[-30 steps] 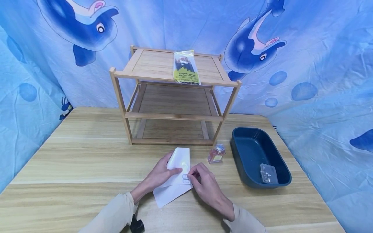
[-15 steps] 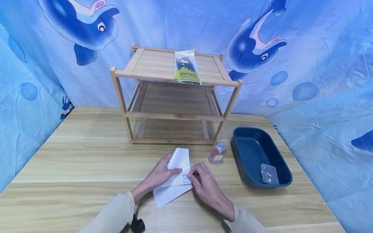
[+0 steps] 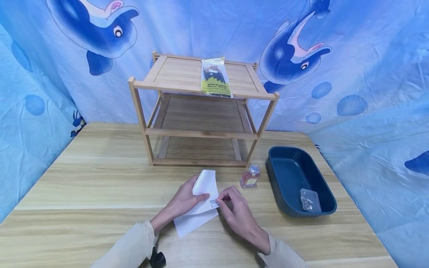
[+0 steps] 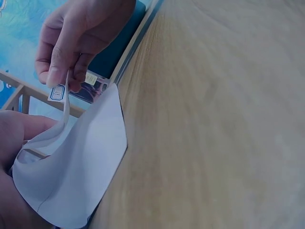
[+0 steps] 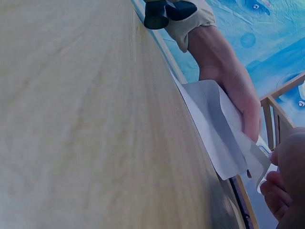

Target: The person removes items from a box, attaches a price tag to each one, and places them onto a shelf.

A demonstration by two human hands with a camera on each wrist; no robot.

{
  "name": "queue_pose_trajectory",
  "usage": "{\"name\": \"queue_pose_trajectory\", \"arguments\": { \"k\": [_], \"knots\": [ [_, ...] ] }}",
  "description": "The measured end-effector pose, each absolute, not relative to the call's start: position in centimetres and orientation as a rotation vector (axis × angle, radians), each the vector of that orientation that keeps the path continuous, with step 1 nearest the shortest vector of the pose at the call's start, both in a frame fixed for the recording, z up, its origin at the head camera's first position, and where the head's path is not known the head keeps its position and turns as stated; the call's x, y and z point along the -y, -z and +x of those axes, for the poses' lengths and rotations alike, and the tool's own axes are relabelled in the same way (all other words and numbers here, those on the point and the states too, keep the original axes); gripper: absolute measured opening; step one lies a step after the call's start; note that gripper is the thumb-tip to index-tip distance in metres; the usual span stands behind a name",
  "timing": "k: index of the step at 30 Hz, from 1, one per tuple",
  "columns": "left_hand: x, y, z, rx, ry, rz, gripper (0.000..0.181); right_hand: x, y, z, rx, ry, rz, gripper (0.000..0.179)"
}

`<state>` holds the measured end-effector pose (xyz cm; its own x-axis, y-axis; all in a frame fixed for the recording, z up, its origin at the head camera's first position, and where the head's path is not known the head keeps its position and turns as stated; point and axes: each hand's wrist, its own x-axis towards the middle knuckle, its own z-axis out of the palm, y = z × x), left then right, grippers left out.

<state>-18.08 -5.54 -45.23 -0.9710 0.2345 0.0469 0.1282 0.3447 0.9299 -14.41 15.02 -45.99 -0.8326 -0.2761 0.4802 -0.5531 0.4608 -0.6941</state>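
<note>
A white sheet of sticker labels (image 3: pixel 205 183) is bent over on itself above the table, its lower flap (image 3: pixel 195 223) slanting toward the front. My left hand (image 3: pixel 183 201) grips the sheet from the left, thumb on top. With thumb and forefinger, my right hand (image 3: pixel 238 213) pinches the sheet's right edge, beside small blue-bordered labels (image 3: pixel 214 203). From the left wrist, one label (image 4: pixel 56 93) shows close under the right fingertips, and the sheet (image 4: pixel 90 157) curves down from them. The right wrist view shows the left hand (image 5: pixel 233 81) behind the folded sheet (image 5: pixel 209 114).
A small pink glass bottle (image 3: pixel 250 176) stands right of the hands. Further right is a dark blue bin (image 3: pixel 278 186) with a clear plastic case (image 3: pixel 310 200) inside. Behind stands a wooden shelf (image 3: pixel 201 134), a pack of artist brushes (image 3: pixel 216 80) on top.
The sheet's right edge and lower flap have shifted slightly left, and the labels near the right fingertips appear flatter and more tilted. Both hands keep their hold, nearly still.
</note>
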Motion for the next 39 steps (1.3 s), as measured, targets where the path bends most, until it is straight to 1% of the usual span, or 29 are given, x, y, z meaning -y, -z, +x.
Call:
{"name": "queue_pose_trajectory", "arguments": {
  "k": [5, 13, 21, 28, 35, 39],
  "knots": [
    [5.66, 45.26, -18.09, -2.514, -1.684, 0.367, 0.062, -15.00, 46.03, -14.41, 2.437, -1.337, 0.676, 0.020],
    [5.70, 45.40, -18.08, -2.526, -1.647, 0.492, 0.062, -15.03, 46.26, -14.59, 2.460, -1.358, 0.597, 0.017],
    [5.56, 45.19, -18.04, -2.568, -1.610, 0.503, 0.063, -15.11, 46.05, -14.59, 2.417, -1.468, 0.521, 0.017],
    [5.61, 45.08, -18.10, -2.743, -1.467, 0.454, 0.072, -15.29, 45.93, -14.59, 2.426, -1.503, 0.535, 0.015],
    [5.50, 45.13, -18.00, -2.892, -1.301, 0.448, 0.091, -15.54, 45.87, -14.56, 2.427, -1.516, 0.517, 0.016],
    [5.46, 44.92, -17.81, -2.932, -1.246, 0.411, 0.097, -15.65, 45.80, -14.53, 2.430, -1.518, 0.498, 0.017]
  ]
}}
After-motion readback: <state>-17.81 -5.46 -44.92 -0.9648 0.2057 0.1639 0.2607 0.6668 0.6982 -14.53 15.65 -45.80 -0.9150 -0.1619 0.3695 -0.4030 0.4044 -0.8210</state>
